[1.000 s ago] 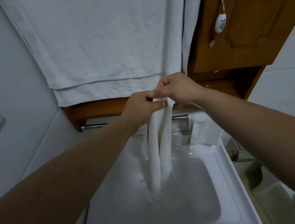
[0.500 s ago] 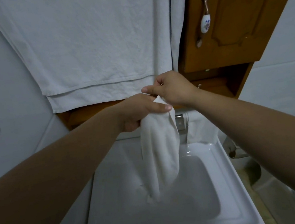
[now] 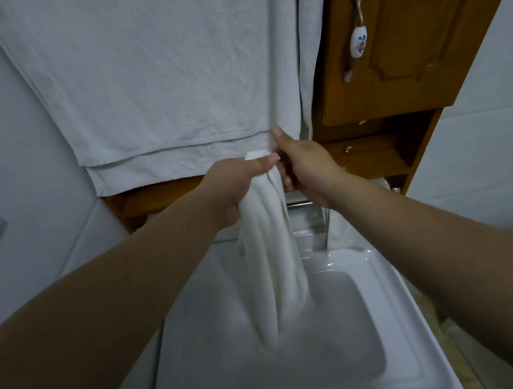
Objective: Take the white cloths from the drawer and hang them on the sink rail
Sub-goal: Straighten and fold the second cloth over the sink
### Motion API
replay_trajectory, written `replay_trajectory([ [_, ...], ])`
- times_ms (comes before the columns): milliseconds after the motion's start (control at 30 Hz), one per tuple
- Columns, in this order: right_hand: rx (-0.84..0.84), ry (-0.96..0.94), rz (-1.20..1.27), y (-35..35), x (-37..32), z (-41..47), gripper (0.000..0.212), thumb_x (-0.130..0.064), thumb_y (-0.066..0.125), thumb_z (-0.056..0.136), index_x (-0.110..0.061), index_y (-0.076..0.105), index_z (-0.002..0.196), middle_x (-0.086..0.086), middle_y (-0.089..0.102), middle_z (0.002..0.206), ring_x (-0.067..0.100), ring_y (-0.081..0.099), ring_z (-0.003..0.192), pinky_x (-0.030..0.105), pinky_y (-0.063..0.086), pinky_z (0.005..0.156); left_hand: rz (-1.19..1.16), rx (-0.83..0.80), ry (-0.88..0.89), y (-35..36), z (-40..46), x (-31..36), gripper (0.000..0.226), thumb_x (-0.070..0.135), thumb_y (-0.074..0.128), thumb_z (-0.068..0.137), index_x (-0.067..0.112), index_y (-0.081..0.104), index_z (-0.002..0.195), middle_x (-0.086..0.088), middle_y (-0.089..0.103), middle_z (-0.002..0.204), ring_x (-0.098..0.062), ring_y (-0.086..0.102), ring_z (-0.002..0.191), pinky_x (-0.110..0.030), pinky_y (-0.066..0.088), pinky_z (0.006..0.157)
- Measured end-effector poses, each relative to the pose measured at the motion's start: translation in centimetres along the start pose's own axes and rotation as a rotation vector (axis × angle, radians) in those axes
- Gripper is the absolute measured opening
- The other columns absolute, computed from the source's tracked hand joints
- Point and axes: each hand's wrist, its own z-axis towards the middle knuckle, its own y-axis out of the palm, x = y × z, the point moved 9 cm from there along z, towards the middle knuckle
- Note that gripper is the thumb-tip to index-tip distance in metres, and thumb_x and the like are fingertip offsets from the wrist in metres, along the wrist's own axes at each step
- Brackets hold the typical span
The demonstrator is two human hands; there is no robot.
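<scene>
A white cloth (image 3: 273,263) hangs bunched in long folds over the white sink (image 3: 391,333), its lower end reaching into the basin. My left hand (image 3: 235,187) grips its top, thumb across the fabric. My right hand (image 3: 303,169) pinches the cloth's upper edge from the right, index finger raised against the big towel. Behind my hands a short piece of the chrome rail (image 3: 298,204) shows under the wooden shelf. Another white cloth (image 3: 340,232) hangs from the rail at the right.
A large white towel (image 3: 153,77) hangs on the wall above the sink. A wooden cabinet (image 3: 417,38) with a porcelain handle (image 3: 358,40) stands at the upper right, with small drawers (image 3: 369,148) below it. White tiled walls flank both sides.
My left hand has closed further round the cloth's top and gathered it into a tighter bundle. My right hand has shifted its hold at the upper edge, index finger now lifted.
</scene>
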Motion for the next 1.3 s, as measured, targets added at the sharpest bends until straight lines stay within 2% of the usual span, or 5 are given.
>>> replay_trajectory([
  [367, -0.079, -0.052, 0.167, 0.4, 0.7, -0.6, 0.015, -0.018, 0.062, 0.098, -0.008, 0.07, 0.09, 0.007, 0.069, 0.083, 0.016, 0.061, 0.073, 0.026, 0.052, 0.065, 0.197, 0.124, 0.123, -1.1, 0.2, 0.7, 0.031, 0.008, 0.084, 0.072, 0.007, 0.075, 0.102, -0.01, 0.077, 0.096, -0.025, 0.072, 0.097, -0.039, 0.056, 0.09],
  [600, -0.054, -0.207, -0.247, -1.0, -1.9, -0.6, 0.018, -0.023, 0.06, 0.099, -0.007, 0.068, 0.095, 0.022, 0.071, 0.098, 0.04, 0.069, 0.094, 0.049, 0.06, 0.084, 0.348, 0.159, 0.068, -2.4, 0.4, 1.9, 0.054, 0.052, 0.086, 0.064, 0.011, 0.076, 0.097, -0.004, 0.077, 0.092, -0.024, 0.073, 0.091, -0.034, 0.059, 0.079],
  [733, -0.13, -0.218, -0.357, 0.3, -2.0, -1.0, 0.012, -0.011, 0.06, 0.097, -0.01, 0.065, 0.087, 0.011, 0.065, 0.077, 0.02, 0.065, 0.065, 0.036, 0.058, 0.064, 0.462, 0.126, 0.137, -1.1, 0.3, 3.4, 0.03, 0.033, 0.084, 0.073, 0.01, 0.077, 0.091, 0.009, 0.071, 0.066, 0.003, 0.062, 0.058, -0.011, 0.044, 0.052],
  [867, -0.14, -0.173, -0.199, -0.5, -3.1, -1.2, 0.01, -0.011, 0.064, 0.095, -0.006, 0.068, 0.087, 0.007, 0.064, 0.069, 0.014, 0.057, 0.054, 0.028, 0.051, 0.053, 0.599, 0.055, 0.075, -0.7, 0.4, 2.3, 0.03, 0.034, 0.087, 0.069, 0.018, 0.078, 0.093, 0.007, 0.074, 0.095, -0.004, 0.064, 0.094, -0.022, 0.049, 0.079],
  [1300, -0.105, -0.132, -0.127, -0.2, -3.1, -0.6, 0.021, -0.019, 0.065, 0.096, 0.001, 0.07, 0.097, 0.007, 0.072, 0.084, 0.012, 0.069, 0.073, 0.026, 0.058, 0.065, 0.275, 0.028, 0.083, 0.5, 1.4, 1.5, 0.021, 0.015, 0.073, 0.087, 0.003, 0.071, 0.103, -0.013, 0.075, 0.102, -0.025, 0.072, 0.098, -0.042, 0.056, 0.092],
])
